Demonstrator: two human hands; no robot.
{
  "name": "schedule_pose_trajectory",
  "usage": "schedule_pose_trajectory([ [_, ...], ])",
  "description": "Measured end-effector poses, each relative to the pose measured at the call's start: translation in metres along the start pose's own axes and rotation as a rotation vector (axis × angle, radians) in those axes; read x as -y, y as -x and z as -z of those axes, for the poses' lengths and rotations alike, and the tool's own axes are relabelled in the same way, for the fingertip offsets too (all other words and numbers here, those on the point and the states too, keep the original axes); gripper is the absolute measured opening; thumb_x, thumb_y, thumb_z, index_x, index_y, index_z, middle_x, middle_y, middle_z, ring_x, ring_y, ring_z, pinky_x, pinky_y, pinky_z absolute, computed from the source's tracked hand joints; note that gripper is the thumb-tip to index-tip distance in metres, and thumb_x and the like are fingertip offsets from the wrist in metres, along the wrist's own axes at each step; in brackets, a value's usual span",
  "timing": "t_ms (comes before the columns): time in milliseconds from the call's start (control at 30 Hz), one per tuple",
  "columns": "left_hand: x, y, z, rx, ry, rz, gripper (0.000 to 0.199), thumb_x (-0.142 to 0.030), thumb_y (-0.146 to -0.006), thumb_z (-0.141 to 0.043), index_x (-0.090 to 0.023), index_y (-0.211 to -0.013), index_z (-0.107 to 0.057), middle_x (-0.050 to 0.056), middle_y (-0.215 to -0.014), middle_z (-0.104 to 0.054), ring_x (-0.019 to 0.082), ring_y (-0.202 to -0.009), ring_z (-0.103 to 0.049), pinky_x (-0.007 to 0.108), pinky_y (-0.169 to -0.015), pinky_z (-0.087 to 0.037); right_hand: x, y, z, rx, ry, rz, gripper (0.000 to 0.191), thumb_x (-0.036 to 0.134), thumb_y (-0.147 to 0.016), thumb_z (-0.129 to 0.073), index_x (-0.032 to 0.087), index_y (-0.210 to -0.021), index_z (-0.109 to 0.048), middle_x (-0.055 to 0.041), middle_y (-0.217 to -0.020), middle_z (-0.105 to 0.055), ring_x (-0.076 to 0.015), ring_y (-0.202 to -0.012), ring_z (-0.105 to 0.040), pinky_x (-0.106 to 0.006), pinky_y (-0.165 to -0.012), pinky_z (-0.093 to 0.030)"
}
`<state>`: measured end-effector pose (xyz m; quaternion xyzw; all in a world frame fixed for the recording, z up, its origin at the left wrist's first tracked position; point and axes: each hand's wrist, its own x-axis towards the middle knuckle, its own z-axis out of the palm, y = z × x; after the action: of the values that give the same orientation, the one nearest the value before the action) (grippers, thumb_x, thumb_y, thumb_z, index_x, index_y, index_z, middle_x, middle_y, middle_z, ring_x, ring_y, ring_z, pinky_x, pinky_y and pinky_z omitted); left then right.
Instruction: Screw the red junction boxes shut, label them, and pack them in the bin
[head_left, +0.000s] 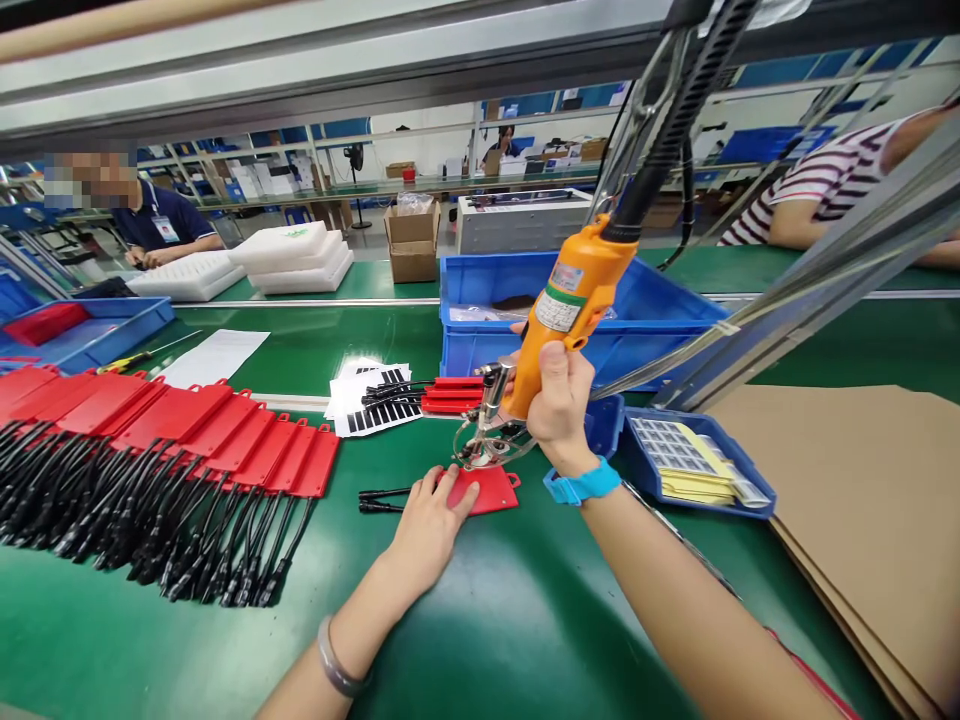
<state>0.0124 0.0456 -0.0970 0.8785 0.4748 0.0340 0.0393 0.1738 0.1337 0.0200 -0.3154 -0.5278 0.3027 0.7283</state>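
Note:
My right hand [559, 410] is wrapped round an orange powered screwdriver [574, 300] that hangs from a black cable and tilts down to the left. Its metal tip and wire guide [486, 440] are over a red flat case [495, 492] on the green bench. Fingers spread, my left hand [431, 525] lies on the left part of that case, whose black cables [382, 500] stick out to the left. Whether the tip touches the case cannot be made out. Just behind, more red cases [454, 395] lie beside printed label sheets [375, 400].
Red cases with black cables [225, 430] form a long row at left. A large blue bin [480, 345] stands behind the screwdriver; a blue tray [701, 500] of labels and cardboard sheets [847, 470] lie at right. People sit across the bench, left and right.

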Motion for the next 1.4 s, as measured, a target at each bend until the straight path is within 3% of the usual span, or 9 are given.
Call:
schedule_pose_trajectory([
  [433, 0.002, 0.0, 0.002, -0.014, 0.03, -0.006, 0.054, -0.01, -0.091, -0.048, -0.025, -0.143, -0.043, 0.016, -0.144, -0.043, 0.033, -0.131, -0.041, 0.047, -0.101, -0.043, -0.013, 0.013, -0.004, 0.011, -0.003, -0.005, 0.045, 0.066, -0.085, -0.054, 0.021, -0.089, -0.06, 0.0019, -0.055, -0.055, -0.0136, -0.041, -0.051, -0.025, -0.036, -0.044],
  [600, -0.001, -0.004, -0.002, -0.066, 0.006, -0.024, 0.05, -0.015, -0.091, -0.057, -0.02, -0.14, -0.045, 0.017, -0.144, -0.044, 0.033, -0.134, -0.041, 0.046, -0.105, -0.042, 0.025, 0.008, -0.002, 0.002, -0.051, 0.064, 0.041, 0.059, -0.088, -0.054, 0.02, -0.094, -0.066, -0.0001, -0.062, -0.057, -0.013, -0.042, -0.052, -0.024, -0.035, -0.04],
  [700, -0.005, -0.012, -0.007, -0.112, 0.052, -0.039, 0.051, -0.023, -0.088, -0.066, -0.015, -0.135, -0.05, 0.017, -0.14, -0.048, 0.029, -0.134, -0.042, 0.04, -0.109, -0.041, 0.052, -0.003, -0.011, -0.048, -0.068, 0.186, 0.039, 0.056, -0.09, -0.054, 0.02, -0.089, -0.069, -0.0003, -0.063, -0.055, -0.0109, -0.045, -0.052, -0.022, -0.038, -0.041],
  [767, -0.005, -0.015, -0.011, -0.12, 0.094, -0.039, 0.054, -0.03, -0.086, -0.069, -0.015, -0.135, -0.051, 0.017, -0.136, -0.052, 0.027, -0.131, -0.046, 0.037, -0.107, -0.043, 0.059, -0.007, -0.02, -0.05, -0.057, 0.195, 0.04, 0.058, -0.09, -0.053, 0.022, -0.091, -0.07, 0.0001, -0.063, -0.054, -0.0106, -0.045, -0.052, -0.022, -0.037, -0.041],
  [967, 0.002, -0.011, -0.023, -0.161, 0.068, 0.014, 0.051, -0.041, -0.092, -0.058, -0.033, -0.141, -0.046, 0.013, -0.135, -0.053, 0.03, -0.132, -0.045, 0.049, -0.108, -0.04, 0.026, 0.006, -0.033, 0.003, -0.037, 0.023, 0.048, 0.066, -0.085, -0.054, 0.023, -0.101, -0.067, 0.0009, -0.058, -0.054, -0.0142, -0.043, -0.055, -0.025, -0.036, -0.044],
  [1100, 0.003, -0.011, -0.029, -0.183, 0.065, 0.02, 0.049, -0.043, -0.092, -0.057, -0.035, -0.14, -0.047, 0.014, -0.138, -0.052, 0.029, -0.131, -0.047, 0.047, -0.108, -0.039, 0.004, 0.016, -0.032, 0.03, -0.021, -0.022, 0.052, 0.068, -0.085, -0.053, 0.021, -0.103, -0.066, 0.0004, -0.059, -0.056, -0.0141, -0.044, -0.054, -0.025, -0.038, -0.045],
  [1400, 0.001, -0.012, -0.025, -0.168, 0.092, 0.034, 0.047, -0.042, -0.092, -0.059, -0.036, -0.138, -0.05, 0.011, -0.138, -0.053, 0.028, -0.131, -0.047, 0.047, -0.109, -0.039, -0.012, 0.021, -0.039, 0.075, -0.046, -0.069, 0.044, 0.064, -0.086, -0.054, 0.021, -0.093, -0.059, 0.0026, -0.058, -0.056, -0.0125, -0.045, -0.052, -0.024, -0.041, -0.044],
])
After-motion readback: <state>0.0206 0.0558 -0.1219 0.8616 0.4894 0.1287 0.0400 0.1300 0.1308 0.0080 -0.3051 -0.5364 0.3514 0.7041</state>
